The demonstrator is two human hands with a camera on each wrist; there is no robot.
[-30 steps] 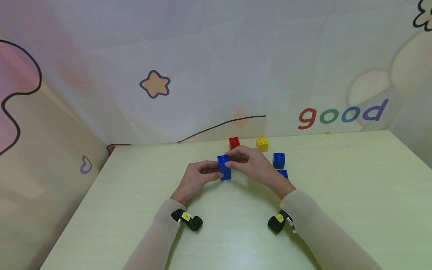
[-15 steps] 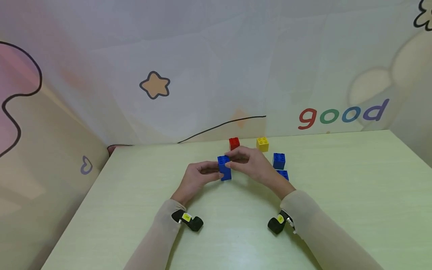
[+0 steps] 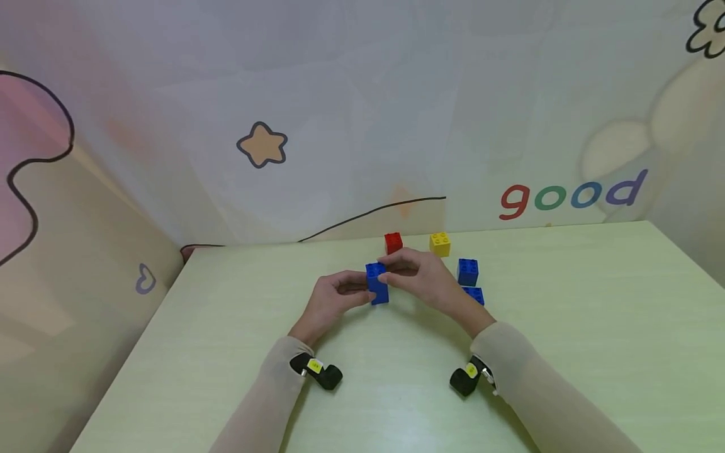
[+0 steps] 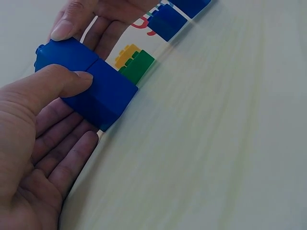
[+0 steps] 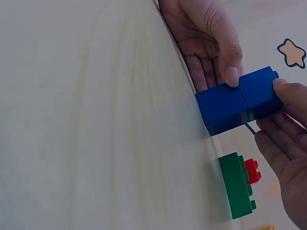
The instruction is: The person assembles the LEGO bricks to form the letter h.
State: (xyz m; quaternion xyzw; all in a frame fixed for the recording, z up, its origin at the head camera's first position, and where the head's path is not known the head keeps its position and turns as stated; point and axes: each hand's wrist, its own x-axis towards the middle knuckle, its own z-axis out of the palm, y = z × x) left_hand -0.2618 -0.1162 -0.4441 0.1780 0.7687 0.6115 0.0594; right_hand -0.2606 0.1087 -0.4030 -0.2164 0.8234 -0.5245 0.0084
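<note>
A stack of two blue bricks stands on the pale green table between my hands. My left hand pinches the lower brick, thumb on the near face and fingers behind. The upper brick is pinched by my right hand from the other side. A green brick lies just behind the stack, hidden under my right hand in the head view. Both hands rest low at the table.
Near the back wall sit a red brick and a yellow brick. Two more blue bricks lie right of my right hand. Wide bare table spreads to the left, right and front.
</note>
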